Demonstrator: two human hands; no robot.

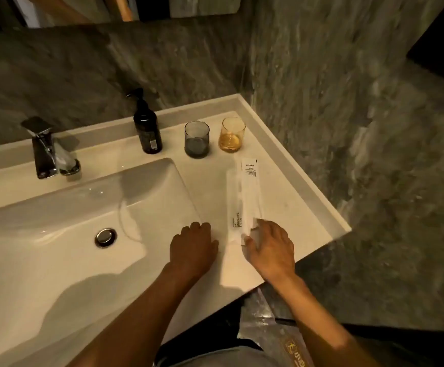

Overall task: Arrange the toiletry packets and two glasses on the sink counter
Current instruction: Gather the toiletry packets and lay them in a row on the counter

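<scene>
Two long white toiletry packets lie side by side on the sink counter (289, 197), right of the basin. The left packet (235, 205) carries printed text; the right packet (251, 181) reaches further back. My right hand (271, 250) pinches the near end of the right packet between thumb and fingers. My left hand (193, 247) rests flat on the counter just left of the packets, fingers curled, holding nothing. A grey glass (197, 139) and an amber glass (232, 134) stand upright next to each other at the back of the counter.
A black pump bottle (147, 127) stands left of the grey glass. The white basin (78, 221) with a chrome drain fills the left, with a chrome faucet (47, 149) behind it. Stone walls close the back and right; the counter's edge drops off at the right front.
</scene>
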